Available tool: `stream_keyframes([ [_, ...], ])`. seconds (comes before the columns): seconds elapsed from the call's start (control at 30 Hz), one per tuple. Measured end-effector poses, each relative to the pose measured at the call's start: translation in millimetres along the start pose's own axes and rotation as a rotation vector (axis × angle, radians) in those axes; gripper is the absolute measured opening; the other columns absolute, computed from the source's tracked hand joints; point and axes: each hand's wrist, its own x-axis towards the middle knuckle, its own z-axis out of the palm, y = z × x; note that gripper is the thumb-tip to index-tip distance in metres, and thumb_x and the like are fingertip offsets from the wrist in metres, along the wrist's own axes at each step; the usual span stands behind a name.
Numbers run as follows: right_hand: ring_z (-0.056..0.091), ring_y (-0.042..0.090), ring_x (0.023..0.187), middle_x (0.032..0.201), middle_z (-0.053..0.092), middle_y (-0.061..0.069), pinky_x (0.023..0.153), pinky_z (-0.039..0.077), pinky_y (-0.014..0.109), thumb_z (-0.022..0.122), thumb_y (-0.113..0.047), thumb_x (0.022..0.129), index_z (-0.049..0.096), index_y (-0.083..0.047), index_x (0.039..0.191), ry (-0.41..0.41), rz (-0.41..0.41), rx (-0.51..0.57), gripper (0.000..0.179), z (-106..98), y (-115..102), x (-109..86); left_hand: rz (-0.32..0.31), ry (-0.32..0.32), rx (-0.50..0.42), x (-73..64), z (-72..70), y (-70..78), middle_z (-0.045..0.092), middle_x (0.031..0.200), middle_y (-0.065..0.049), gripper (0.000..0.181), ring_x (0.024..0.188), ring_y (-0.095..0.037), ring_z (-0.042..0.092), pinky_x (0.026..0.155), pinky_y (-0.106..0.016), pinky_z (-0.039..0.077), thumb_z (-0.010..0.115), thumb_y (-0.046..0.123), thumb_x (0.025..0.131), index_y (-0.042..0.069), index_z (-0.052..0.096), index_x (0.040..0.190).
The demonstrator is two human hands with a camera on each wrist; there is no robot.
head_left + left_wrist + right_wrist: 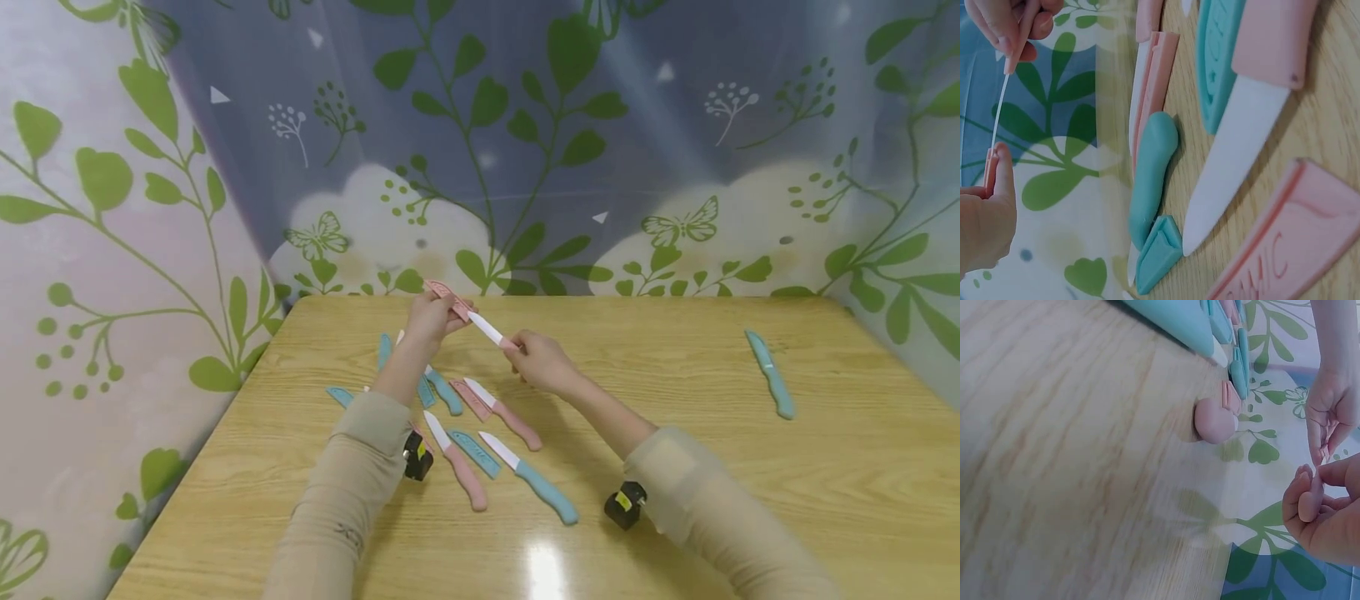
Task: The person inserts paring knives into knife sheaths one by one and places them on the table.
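Note:
Above the table, my left hand (432, 318) grips a pink knife sheath (448, 298). My right hand (542, 360) pinches the pink handle (511, 343) of a knife with a white blade (486, 327). The blade's tip meets the open end of the sheath; whether it is slightly inside I cannot tell. In the left wrist view, the blade (1000, 112) spans the gap between both hands, seen nearly edge-on. The right wrist view shows the handle's rounded end (1311, 505) sticking out of my right hand (1329, 515).
Below the hands lie several bare knives, among them a blue-handled one (546, 492) and pink-handled ones (467, 477), with blue (476, 454) and pink sheaths (471, 400) beside them. A sheathed blue knife (771, 375) lies apart at the right. A patterned curtain (525, 167) hangs behind the wooden table (690, 333).

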Motion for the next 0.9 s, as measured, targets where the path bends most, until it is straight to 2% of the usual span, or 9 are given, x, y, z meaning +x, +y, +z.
stream_keyframes([
  [0.33,0.054,0.024,0.057,0.08,0.058,0.02,0.045,0.041,0.023,0.044,-0.018,0.099,0.052,0.003,0.103,-0.028,0.0,0.021,0.023,-1.7,-4.8,-0.3,0.013,0.005,-0.003,-3.1,2.3,2.2,0.049,0.121,-0.034,0.039,0.114,-0.04,0.05,0.082,-0.029,0.051,0.037,0.004,0.099,-0.016,0.03,0.133],
  [0.7,0.047,0.013,0.051,0.081,0.058,0.021,0.043,0.039,0.022,0.043,-0.02,0.1,0.053,0.004,0.105,-0.028,-0.013,0.01,0.026,3.4,-2.8,1.2,-0.025,0.014,-0.015,-5.5,2.7,1.3,0.051,0.119,-0.034,0.039,0.109,-0.038,0.054,0.082,-0.03,0.05,0.038,0.003,0.099,-0.015,0.032,0.133],
  [0.9,0.048,0.013,0.052,0.082,0.059,0.022,0.044,0.039,0.022,0.043,-0.019,0.1,0.053,0.004,0.107,-0.022,-0.009,0.01,0.026,3.7,-5.4,1.5,-0.004,-0.006,0.004,-7.7,3.8,-0.6,0.052,0.118,-0.033,0.038,0.11,-0.037,0.055,0.082,-0.029,0.051,0.04,0.002,0.098,-0.016,0.034,0.131],
])
